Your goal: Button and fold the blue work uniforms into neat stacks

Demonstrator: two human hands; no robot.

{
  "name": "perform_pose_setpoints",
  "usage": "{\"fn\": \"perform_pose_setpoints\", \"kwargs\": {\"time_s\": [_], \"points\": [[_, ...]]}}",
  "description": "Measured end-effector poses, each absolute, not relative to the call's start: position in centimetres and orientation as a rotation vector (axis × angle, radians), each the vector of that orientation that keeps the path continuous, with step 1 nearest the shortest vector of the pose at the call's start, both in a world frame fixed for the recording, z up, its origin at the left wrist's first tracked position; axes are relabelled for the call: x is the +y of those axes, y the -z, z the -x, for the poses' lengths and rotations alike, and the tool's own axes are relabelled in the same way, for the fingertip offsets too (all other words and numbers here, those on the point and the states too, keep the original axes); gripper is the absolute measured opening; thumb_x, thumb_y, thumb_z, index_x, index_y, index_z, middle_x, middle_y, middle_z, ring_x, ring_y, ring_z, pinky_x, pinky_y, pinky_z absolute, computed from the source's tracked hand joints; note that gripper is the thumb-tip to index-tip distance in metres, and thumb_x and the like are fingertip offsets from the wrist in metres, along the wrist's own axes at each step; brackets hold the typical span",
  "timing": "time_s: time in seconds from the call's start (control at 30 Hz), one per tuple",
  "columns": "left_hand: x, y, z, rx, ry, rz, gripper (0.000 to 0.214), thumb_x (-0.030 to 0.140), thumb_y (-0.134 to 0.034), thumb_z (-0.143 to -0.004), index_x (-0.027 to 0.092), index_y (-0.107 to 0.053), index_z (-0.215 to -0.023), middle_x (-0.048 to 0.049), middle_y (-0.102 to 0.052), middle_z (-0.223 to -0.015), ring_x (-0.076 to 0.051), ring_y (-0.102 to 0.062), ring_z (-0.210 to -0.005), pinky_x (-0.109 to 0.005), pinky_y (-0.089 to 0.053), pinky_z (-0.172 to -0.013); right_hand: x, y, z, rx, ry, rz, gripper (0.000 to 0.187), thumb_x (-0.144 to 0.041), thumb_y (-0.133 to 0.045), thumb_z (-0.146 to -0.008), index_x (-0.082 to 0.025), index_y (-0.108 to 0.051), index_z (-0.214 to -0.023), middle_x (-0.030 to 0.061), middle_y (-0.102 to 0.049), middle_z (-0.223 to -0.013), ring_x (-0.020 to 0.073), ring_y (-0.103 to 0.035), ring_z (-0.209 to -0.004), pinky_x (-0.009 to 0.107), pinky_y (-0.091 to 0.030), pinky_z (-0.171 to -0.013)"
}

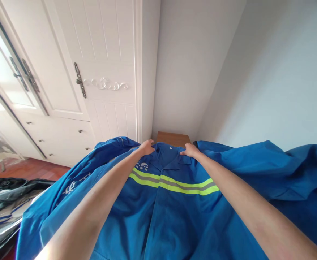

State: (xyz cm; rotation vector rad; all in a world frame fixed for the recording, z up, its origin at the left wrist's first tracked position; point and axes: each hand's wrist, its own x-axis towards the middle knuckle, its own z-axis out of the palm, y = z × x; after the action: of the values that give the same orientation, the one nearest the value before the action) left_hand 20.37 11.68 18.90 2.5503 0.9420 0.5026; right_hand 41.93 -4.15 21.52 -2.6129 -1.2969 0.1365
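In the head view, we see a blue work jacket [161,211] across the lower middle of the frame, front upward, with a collar [172,166] at its top and a yellow-and-grey reflective band [185,186] over the chest. Our left hand [147,147] pinches the cloth at the shoulder just left of the collar; our right hand [190,150] pinches the matching place on the right, thumb and fingers closed on the fabric.

More blue cloth [74,180] with white lettering spreads at the lower left; we cannot tell whether it belongs to the same garment. A white wardrobe [109,47] fills the upper left.

We judge the jacket soft and limp, moderately light, not fragile and hardly slippery, though its loose body would sag and crease. The shoulder seams beside the collar look like the best grip, being firmer and evenly placed.
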Motion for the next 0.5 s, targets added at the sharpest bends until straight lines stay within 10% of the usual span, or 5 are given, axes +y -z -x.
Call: {"fn": "perform_pose_setpoints", "kwargs": {"time_s": [0.23, 0.5], "points": [[11.5, -21.2, -18.4, 0.983, -0.629, -2.367, 0.018, 0.029, -0.061, -0.083, 0.016, -0.073, -0.085, -0.0043, -0.072, -0.083, -0.021, -0.066, -0.087, -0.027, -0.050, -0.076, -5.9, -23.9, -42.4, -1.239, -0.300, 2.199, 0.024, -0.027, -0.060, -0.090, -0.015, -0.066, -0.110, 0.0097, -0.073, -0.109, 0.0209, -0.068, -0.100, 0.030, -0.053, -0.087], [11.8, -24.7, -14.2, 0.980, -0.673, -2.272, 0.037, 0.048, -0.052, -0.091, 0.014, -0.064, -0.098, -0.0028, -0.069, -0.090, -0.014, -0.062, -0.079, -0.023, -0.048, -0.067, -7.8, -24.8, -42.2, -1.206, -0.479, 2.031, 0.032, -0.034, -0.044, -0.098, -0.012, -0.066, -0.104, 0.0128, -0.075, -0.093, 0.0207, -0.071, -0.085, 0.029, -0.057, -0.072]]}}
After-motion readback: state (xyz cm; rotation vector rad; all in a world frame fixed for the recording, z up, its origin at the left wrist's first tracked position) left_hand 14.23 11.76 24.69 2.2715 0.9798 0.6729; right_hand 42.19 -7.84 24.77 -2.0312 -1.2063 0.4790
